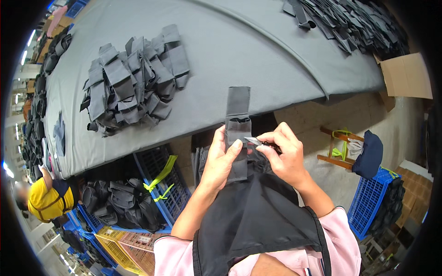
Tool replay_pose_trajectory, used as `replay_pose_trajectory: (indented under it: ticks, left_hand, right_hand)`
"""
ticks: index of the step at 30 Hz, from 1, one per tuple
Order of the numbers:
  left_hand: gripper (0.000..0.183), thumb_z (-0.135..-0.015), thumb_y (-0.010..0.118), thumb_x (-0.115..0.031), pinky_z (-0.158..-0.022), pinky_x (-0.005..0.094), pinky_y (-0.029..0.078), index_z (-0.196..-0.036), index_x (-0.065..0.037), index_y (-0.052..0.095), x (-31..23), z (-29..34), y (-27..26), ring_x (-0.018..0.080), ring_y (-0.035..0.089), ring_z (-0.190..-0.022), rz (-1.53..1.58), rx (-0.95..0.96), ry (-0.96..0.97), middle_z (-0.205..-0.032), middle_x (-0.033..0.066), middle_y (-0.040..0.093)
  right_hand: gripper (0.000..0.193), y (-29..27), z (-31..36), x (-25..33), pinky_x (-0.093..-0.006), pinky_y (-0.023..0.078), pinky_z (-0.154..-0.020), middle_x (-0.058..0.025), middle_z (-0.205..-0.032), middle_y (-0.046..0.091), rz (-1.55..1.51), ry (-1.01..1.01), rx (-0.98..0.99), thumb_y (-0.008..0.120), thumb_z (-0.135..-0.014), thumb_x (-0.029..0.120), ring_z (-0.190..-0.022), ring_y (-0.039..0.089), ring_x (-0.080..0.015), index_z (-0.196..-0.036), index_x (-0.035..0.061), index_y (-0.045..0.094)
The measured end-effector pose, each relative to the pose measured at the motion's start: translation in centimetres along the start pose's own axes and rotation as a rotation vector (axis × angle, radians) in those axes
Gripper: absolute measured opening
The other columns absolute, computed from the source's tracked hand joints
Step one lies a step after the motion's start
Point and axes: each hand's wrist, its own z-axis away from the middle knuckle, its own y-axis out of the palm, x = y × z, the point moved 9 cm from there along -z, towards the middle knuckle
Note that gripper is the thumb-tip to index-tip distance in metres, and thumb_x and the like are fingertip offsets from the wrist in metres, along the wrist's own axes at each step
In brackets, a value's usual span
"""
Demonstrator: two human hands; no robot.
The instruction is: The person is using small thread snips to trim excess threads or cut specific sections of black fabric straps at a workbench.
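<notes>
In front of my chest, a dark grey fabric strip with a folded, pocket-like part stands upright, its far end reaching over the near edge of the table. My left hand grips it, thumb across the front and fingers behind. My right hand is closed around small thread snips with pointed metal blades. The blade tips reach the right edge of the strip, close to my left thumb. Whether they touch a thread is too small to tell. Below both hands a black apron covers my lap.
A grey-covered table bears a heap of similar fabric pieces at left and a larger pile far right. Blue crates with black goods flank me. A wooden stool stands right; a person in yellow is far left.
</notes>
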Motion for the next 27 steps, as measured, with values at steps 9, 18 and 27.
replay_pose_trajectory:
  ticks: [9,18,27]
  left_hand:
    - [0.055,-0.092,0.054,-0.015,-0.083,0.0317,0.052,-0.139,-0.001,0.028,0.2,1.1,0.4,0.0152,0.053,-0.105,-0.112,0.174,-0.149,-0.123,0.0086,0.049]
    - [0.055,-0.092,0.053,-0.010,-0.077,0.0298,0.051,-0.140,-0.001,0.027,-0.1,1.7,0.9,0.0177,0.060,-0.092,-0.094,0.303,-0.248,-0.111,0.0104,0.056]
    - [0.053,-0.092,0.052,-0.008,-0.076,0.0298,0.051,-0.140,0.000,0.028,0.0,2.0,0.9,0.0174,0.060,-0.092,-0.172,0.326,-0.270,-0.111,0.0103,0.055]
  right_hand:
    - [0.020,1.5,-1.1,0.6,-0.0333,0.046,-0.057,-0.0051,-0.080,0.051,0.051,-0.012,0.268,0.072,-0.072,0.013,-0.064,0.059,-0.0228,-0.088,0.0059,0.063]
    - [0.024,2.0,-1.3,1.3,-0.0320,0.045,-0.055,-0.0057,-0.078,0.051,0.017,-0.251,0.344,0.073,-0.067,0.010,-0.062,0.057,-0.0213,-0.089,0.0056,0.063]
    - [0.021,2.3,-1.0,1.2,-0.0309,0.045,-0.053,-0.0055,-0.076,0.052,-0.037,-0.249,0.367,0.072,-0.069,0.009,-0.059,0.057,-0.0203,-0.088,0.0063,0.064]
